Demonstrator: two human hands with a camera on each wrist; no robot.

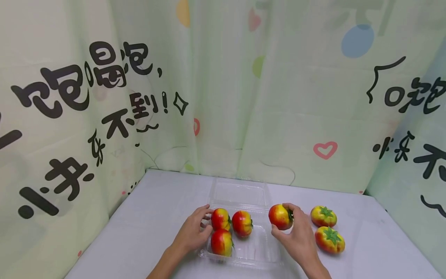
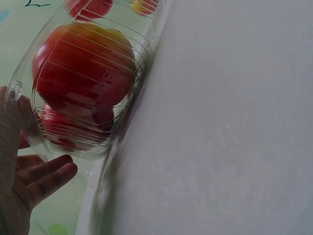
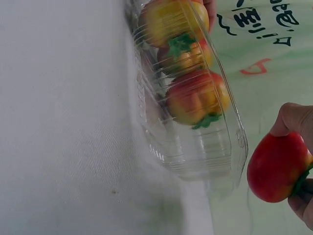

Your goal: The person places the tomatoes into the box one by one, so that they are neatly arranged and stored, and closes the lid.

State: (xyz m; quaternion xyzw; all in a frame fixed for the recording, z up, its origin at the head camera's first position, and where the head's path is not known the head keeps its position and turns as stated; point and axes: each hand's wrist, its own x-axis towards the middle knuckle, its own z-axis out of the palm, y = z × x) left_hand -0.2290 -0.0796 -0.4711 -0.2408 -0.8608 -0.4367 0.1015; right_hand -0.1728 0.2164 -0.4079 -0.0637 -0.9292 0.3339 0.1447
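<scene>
In the head view, my right hand (image 1: pixel 295 236) grips a red-and-yellow tomato (image 1: pixel 280 217) between thumb and fingers, above the right side of a clear plastic box (image 1: pixel 256 248). The right wrist view shows that held tomato (image 3: pixel 276 169) outside the box wall, its green calyx toward the fingers. Inside the box's left half sit three more tomatoes (image 1: pixel 242 223). My left hand (image 1: pixel 193 230) is at the box's left edge, fingers loosely bent; in the left wrist view its fingers (image 2: pixel 46 178) extend beside the box's end. Whether they press the plastic is hard to tell.
To the right of my right hand, two tomatoes (image 1: pixel 330 240) lie on the white table (image 1: pixel 139 232), green calyxes up. The box's clear lid (image 1: pixel 240 193) lies folded back behind it. A printed curtain (image 1: pixel 223 97) encloses the table's back and sides.
</scene>
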